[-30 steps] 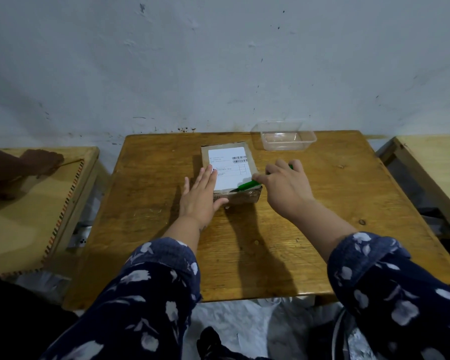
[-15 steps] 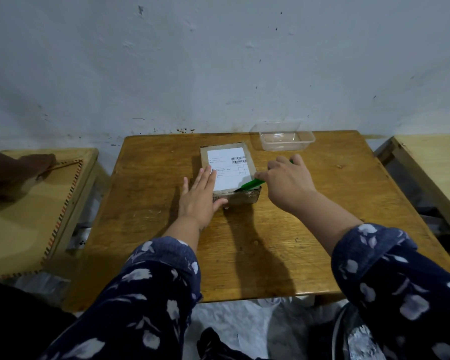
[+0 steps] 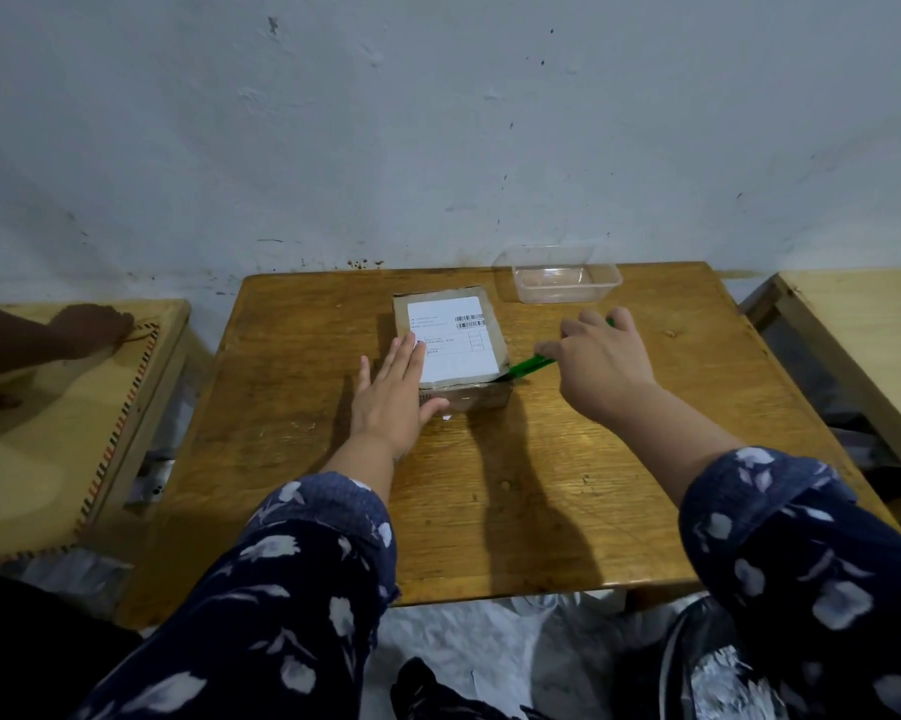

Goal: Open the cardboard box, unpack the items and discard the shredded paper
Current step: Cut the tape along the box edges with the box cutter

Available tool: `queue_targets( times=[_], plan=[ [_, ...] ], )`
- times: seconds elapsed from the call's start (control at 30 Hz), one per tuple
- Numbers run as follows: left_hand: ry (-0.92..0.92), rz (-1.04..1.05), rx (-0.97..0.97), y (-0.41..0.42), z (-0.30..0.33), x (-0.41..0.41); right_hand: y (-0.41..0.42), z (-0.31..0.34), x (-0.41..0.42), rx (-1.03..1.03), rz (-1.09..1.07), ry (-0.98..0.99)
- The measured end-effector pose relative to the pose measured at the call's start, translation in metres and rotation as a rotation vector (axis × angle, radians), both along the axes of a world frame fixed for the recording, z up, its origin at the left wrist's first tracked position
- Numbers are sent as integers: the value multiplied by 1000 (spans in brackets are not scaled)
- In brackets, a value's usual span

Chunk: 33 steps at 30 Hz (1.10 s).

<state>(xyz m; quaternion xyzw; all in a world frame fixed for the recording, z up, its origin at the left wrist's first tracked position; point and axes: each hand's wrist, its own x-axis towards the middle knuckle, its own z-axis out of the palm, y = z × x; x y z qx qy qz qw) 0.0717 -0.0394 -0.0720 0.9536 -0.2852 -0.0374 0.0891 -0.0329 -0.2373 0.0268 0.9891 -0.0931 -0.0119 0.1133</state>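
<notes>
1. Wooden table [image 3: 292,491] set against a pale, marked wall [image 3: 438,122]. Clear plastic container [image 3: 560,275] at the far edge, right of centre, well apart from both hands.
2. Lower wooden surfaces flank the table: one at left [image 3: 64,459] with a striped trim edge and another person's hand [image 3: 92,327] resting on it; one at right [image 3: 864,324], only partly in view.
3. Cardboard box [image 3: 451,348] lies flat on the table, centre-far, flaps closed, white shipping label [image 3: 456,337] facing up. Nothing lies between the box and either hand.
4. Left hand [image 3: 394,394]: flat, fingers extended, palm down on the box's near-left corner, thumb against the near side face. Grip spread apart, pressing, not clamped.
5. Right hand [image 3: 599,361]: just right of the box, grip closed around a green cutter [image 3: 529,365]. The tool's tip touches the box's near-right top edge.
6. Both forearms in dark floral sleeves [image 3: 303,589].
</notes>
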Motion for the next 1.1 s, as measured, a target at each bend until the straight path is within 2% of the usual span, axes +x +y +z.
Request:
queue_targets(
  times=[0.17,0.23,0.33,0.47,0.6,0.8,0.9,1.0,1.1],
  plan=[
    [-10,-22,34,0,3,0,-12,-7,-12,117,-94,-40],
    [-18,-18,41,-2,4,-1,-20,-2,-15,222,-177,-66],
    [-43,-16,81,-3,9,-1,-25,1,-16,541,-352,-85],
    [-58,-41,129,-8,16,2,-24,-5,-8,1085,-599,-253],
    [-24,-128,117,-16,18,6,-21,-6,-2,1386,-716,-265],
    [16,-163,105,-28,18,24,-19,-17,16,1461,-729,-234],
    [45,-170,106,-22,15,33,-16,-23,28,1467,-754,-285],
    [40,-195,96,-16,12,39,-12,-37,45,1374,-768,-399],
    [7,-211,108,-11,11,47,-9,-55,67,1247,-811,-429]
  ],
)
